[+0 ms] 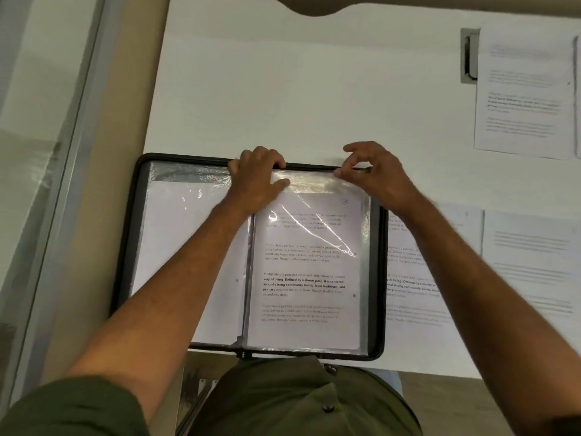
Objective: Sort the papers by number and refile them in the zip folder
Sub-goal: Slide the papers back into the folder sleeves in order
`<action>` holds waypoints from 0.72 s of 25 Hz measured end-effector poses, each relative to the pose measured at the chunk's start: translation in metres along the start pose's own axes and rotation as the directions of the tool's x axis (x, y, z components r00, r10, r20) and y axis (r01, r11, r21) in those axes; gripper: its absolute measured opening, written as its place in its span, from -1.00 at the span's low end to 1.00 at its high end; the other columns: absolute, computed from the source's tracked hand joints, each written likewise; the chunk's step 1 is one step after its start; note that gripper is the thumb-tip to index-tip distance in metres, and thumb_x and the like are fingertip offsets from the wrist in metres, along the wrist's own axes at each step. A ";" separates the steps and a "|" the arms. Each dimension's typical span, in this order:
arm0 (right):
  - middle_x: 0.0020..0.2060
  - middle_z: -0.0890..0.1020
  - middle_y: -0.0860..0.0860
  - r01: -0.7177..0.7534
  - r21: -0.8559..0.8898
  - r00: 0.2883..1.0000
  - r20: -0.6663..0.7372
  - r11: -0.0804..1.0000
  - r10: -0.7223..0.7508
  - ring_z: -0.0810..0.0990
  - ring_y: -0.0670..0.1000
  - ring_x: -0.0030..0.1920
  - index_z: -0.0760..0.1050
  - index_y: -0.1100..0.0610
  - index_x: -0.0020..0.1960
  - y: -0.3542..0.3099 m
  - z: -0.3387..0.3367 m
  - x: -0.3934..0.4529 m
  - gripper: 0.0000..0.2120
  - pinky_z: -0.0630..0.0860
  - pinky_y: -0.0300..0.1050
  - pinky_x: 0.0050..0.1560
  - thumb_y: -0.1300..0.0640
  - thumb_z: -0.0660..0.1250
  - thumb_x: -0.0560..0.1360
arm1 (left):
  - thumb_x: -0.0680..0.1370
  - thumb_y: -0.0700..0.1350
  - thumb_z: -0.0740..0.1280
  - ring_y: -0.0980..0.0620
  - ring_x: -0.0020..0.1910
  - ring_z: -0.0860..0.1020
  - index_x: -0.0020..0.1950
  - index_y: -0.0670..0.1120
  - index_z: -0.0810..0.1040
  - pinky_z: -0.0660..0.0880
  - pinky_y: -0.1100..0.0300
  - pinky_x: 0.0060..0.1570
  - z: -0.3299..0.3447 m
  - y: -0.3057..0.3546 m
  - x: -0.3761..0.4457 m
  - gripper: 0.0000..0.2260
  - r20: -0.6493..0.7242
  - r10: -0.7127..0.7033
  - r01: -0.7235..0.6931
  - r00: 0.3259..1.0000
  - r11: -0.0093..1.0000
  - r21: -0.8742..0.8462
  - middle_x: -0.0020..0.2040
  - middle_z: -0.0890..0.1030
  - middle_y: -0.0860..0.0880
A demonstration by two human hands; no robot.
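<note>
the zip folder (375, 278) lies open flat on the white tabletop (298, 89), right at the near edge in front of the person. both bare forearms reach straight forward over it, olive sleeves pushed up near the elbows. the left hand (256, 177) rests palm down on the far edge of the folder near the spine, fingers curled over the black rim and thumb lying flat on the clear sleeve (309, 184). the right hand (371, 171) hovers at the far right corner, thumb and forefinger pinched narrow on the top edge of that sleeve, the other fingers arched up and loose. a printed page (306, 272) sits inside the sleeve on the right half. loose papers (528, 265) lie on the tabletop just right of the folder, and another sheet (523, 89) lies farther back on the right.
</note>
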State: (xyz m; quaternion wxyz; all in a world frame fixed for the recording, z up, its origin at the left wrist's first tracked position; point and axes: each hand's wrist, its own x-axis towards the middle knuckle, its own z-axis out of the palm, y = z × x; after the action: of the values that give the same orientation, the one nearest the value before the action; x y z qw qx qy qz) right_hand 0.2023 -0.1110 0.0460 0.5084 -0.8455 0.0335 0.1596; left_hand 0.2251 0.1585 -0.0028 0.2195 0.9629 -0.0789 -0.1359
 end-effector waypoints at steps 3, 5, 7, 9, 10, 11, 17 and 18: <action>0.31 0.58 -0.07 -0.035 0.333 0.985 -0.146 0.942 0.088 0.68 0.00 0.17 0.52 -0.05 0.30 0.014 0.011 -0.037 -0.52 0.64 0.08 0.21 -0.06 0.60 0.45 | 0.52 0.08 0.46 -0.08 0.42 0.29 0.43 0.05 0.44 0.11 0.03 0.28 0.017 0.004 -0.042 -0.50 -0.146 0.022 -0.025 0.989 1.000 -0.014 0.44 0.39 0.00; 0.36 0.51 -0.11 -0.079 0.388 0.972 -0.175 0.918 0.158 0.69 -0.02 0.11 0.38 -0.07 0.43 0.020 0.019 -0.066 -0.41 0.66 0.03 0.12 0.02 0.58 0.49 | 0.54 0.08 0.44 -0.09 0.45 0.27 0.44 0.03 0.44 0.16 -0.03 0.33 0.027 0.006 -0.074 -0.50 -0.175 -0.033 0.023 0.984 0.998 -0.059 0.48 0.36 -0.03; 0.35 0.52 -0.09 -0.158 0.396 0.959 -0.155 0.905 0.236 0.70 -0.04 0.10 0.34 -0.10 0.44 0.026 0.028 -0.093 -0.42 0.69 -0.01 0.04 0.11 0.54 0.53 | 0.56 0.09 0.41 -0.10 0.46 0.27 0.46 0.01 0.43 0.21 -0.08 0.36 0.036 0.006 -0.103 -0.51 -0.159 -0.054 0.046 0.986 0.997 -0.057 0.50 0.35 -0.06; 0.25 0.62 -0.02 -0.251 0.433 0.944 -0.091 0.866 0.318 0.71 0.00 0.11 0.37 -0.06 0.42 0.029 0.032 -0.113 -0.48 0.70 -0.03 -0.05 0.15 0.51 0.56 | 0.58 0.05 0.42 -0.09 0.48 0.27 0.47 0.00 0.44 0.23 -0.09 0.41 0.041 0.004 -0.126 -0.52 -0.138 -0.035 0.026 0.990 0.997 -0.071 0.52 0.34 -0.05; 0.18 0.67 0.01 -0.294 0.436 0.939 -0.033 0.850 0.341 0.72 0.04 0.11 0.41 -0.02 0.40 0.031 0.033 -0.121 -0.54 0.69 -0.07 -0.09 0.13 0.49 0.57 | 0.58 0.03 0.43 -0.08 0.49 0.27 0.47 0.00 0.44 0.23 -0.09 0.43 0.042 0.003 -0.136 -0.52 -0.123 -0.018 0.008 0.992 0.997 -0.081 0.53 0.34 -0.05; 0.12 0.72 0.02 -0.330 0.413 0.937 0.040 0.848 0.346 0.74 0.06 0.09 0.46 0.02 0.38 0.030 0.034 -0.128 -0.60 0.67 -0.11 -0.12 0.10 0.47 0.59 | 0.57 0.00 0.43 -0.08 0.50 0.28 0.47 0.00 0.45 0.24 -0.07 0.45 0.043 0.003 -0.144 -0.53 -0.105 -0.006 -0.005 0.994 0.995 -0.100 0.54 0.34 -0.04; -0.12 0.78 -0.02 -0.448 0.260 0.892 0.192 0.855 0.409 0.76 -0.01 -0.11 0.66 0.10 0.04 0.000 0.051 -0.152 -0.73 0.60 -0.25 -0.23 -0.05 0.28 0.68 | 0.60 -0.10 0.43 0.03 0.39 0.44 0.35 -0.07 0.58 0.38 0.06 0.45 0.022 0.001 -0.155 -0.68 -0.051 -0.080 0.053 0.996 0.917 -0.396 0.41 0.50 -0.01; -0.12 0.78 -0.01 -0.450 0.261 0.892 0.178 0.854 0.416 0.76 0.02 -0.09 0.66 0.11 0.05 -0.004 0.053 -0.152 -0.70 0.63 -0.18 -0.15 -0.08 0.27 0.68 | 0.60 -0.09 0.43 0.08 0.32 0.50 0.32 -0.05 0.61 0.45 0.07 0.39 0.014 0.001 -0.154 -0.71 -0.016 -0.138 0.114 0.990 0.874 -0.473 0.36 0.54 0.02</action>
State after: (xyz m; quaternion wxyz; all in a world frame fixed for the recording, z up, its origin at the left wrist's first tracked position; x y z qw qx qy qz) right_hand 0.0471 -0.0784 0.0726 0.5809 -0.7199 0.2171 0.3116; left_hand 0.0746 0.1843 0.0200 0.4392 0.8869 0.0246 -0.1411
